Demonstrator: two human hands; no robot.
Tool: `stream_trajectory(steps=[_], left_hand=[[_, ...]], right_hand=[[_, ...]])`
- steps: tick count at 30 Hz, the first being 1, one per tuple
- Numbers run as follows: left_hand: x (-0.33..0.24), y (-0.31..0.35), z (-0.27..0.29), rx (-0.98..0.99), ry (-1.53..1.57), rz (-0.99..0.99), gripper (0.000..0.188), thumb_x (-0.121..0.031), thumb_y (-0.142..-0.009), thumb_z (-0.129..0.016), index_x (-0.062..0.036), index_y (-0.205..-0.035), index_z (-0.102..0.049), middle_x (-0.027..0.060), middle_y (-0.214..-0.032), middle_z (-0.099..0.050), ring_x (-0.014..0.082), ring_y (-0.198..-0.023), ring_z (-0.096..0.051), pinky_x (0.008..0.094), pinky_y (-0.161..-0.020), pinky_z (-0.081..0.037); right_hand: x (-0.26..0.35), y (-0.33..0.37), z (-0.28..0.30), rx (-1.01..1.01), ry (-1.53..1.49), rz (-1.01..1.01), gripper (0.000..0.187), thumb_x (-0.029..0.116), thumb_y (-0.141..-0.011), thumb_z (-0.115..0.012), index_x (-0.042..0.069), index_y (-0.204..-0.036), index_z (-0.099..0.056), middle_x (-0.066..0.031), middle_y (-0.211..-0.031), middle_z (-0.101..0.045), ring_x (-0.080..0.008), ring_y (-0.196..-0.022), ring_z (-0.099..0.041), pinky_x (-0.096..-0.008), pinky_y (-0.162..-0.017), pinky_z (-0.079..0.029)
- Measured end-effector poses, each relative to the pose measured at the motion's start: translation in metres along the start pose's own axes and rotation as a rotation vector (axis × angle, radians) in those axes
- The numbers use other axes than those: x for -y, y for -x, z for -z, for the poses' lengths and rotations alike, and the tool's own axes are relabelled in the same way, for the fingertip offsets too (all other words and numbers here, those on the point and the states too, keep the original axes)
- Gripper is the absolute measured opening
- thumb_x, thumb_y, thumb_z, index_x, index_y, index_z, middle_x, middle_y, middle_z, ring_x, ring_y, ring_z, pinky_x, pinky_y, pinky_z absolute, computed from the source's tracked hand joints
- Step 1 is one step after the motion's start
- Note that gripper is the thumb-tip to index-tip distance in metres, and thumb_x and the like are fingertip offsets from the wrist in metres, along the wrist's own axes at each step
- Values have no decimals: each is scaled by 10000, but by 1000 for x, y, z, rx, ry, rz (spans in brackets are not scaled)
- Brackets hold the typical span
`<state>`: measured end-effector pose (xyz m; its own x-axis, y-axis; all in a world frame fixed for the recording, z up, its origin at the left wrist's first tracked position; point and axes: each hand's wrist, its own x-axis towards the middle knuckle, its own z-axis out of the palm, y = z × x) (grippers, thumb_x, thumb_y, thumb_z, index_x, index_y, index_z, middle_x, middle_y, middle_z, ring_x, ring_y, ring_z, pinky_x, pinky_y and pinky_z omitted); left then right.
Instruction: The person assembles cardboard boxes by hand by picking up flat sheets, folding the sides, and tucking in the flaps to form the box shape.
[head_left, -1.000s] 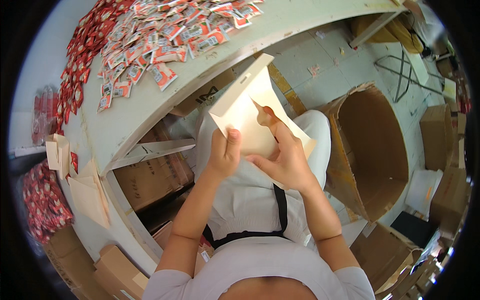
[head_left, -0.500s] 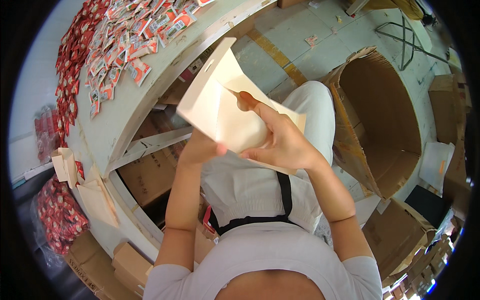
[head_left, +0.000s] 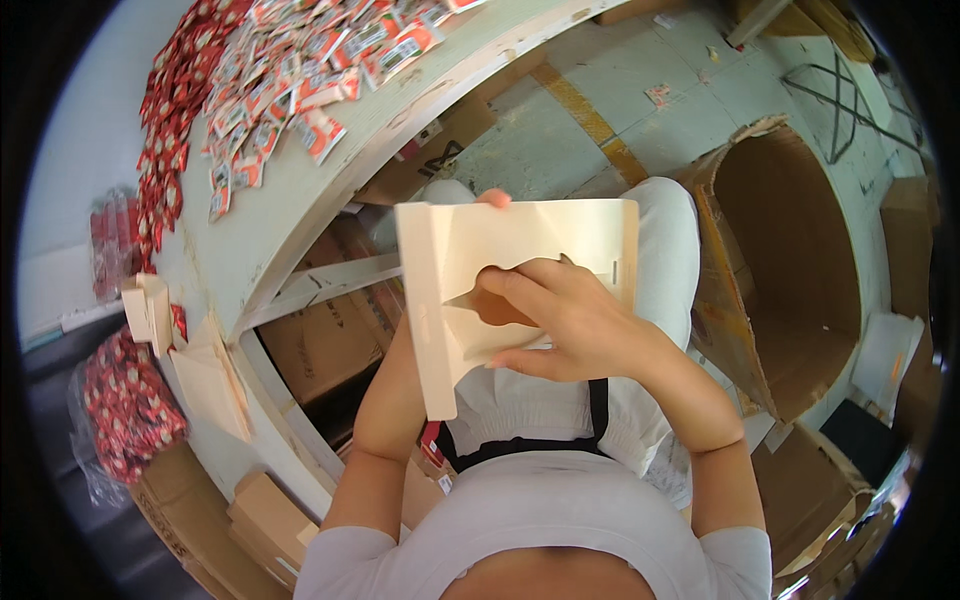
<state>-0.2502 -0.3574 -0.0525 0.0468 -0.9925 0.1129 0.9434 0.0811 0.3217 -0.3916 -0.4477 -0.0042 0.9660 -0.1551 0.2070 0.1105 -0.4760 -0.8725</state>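
Note:
A cream cardboard box [head_left: 428, 320], partly folded with a raised left wall and a cut-out opening in its inner panel, is held above my lap. My left hand [head_left: 493, 198] supports it from behind; a fingertip shows over its far edge and the rest is mostly hidden. My right hand [head_left: 585, 318] lies over the inner panel, its fingers curving at the cut-out and its thumb on the near side, gripping the panel. Skin shows through the opening.
Small orange-and-white packets [head_left: 330, 85] and red packets [head_left: 165, 160] cover the table at left. Folded cream cardboard pieces [head_left: 212, 380] lie at its near end, beside a bag of red packets [head_left: 130, 410]. A large open carton [head_left: 725, 290] stands on the floor at right.
The cream box has turned from a tilt to nearly square to me, showing its inside and cut-out. My left hand has shifted from its near side to behind it.

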Motion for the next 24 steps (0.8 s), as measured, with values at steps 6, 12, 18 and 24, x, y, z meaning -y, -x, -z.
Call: stream_trajectory(steps=[6,12,18,24], left_hand=[[7,-2,-4,-29,-68,-47,404,-375,-853,-456,-143,-1169,-361,142,-1176,-421,291,-1090,-423,427,-904,-382],[4,-6,-19,-89,-279,-177,303,-323,-849,-488,-161,-1065,-350,143,-1137,-439,301,-1049,-443,416,-873,-407],[7,-3,-29,-181,-364,-254,351,-311,-778,-590,-172,-970,-330,139,-1099,-459,290,-1009,-470,389,-837,-437],[3,3,-5,-153,-496,-272,581,-399,-621,-719,-178,-989,-327,121,-1069,-474,244,-989,-498,345,-803,-464]], right_hand=[[3,-2,-2,-15,101,30,626,257,-626,-711,42,-1138,-423,-80,-946,-514,-252,-853,-514,-358,-764,-376],[14,1,-16,-55,159,1,644,334,-603,-728,108,-1139,-449,-84,-886,-522,-239,-835,-499,-415,-853,-311],[25,4,-25,-104,384,-102,612,346,-596,-730,251,-1138,-465,-113,-851,-527,-270,-927,-492,-500,-869,-278],[25,6,-28,-155,478,-140,486,203,-702,-625,269,-1155,-462,-174,-918,-537,-280,-1004,-488,-531,-865,-278]])
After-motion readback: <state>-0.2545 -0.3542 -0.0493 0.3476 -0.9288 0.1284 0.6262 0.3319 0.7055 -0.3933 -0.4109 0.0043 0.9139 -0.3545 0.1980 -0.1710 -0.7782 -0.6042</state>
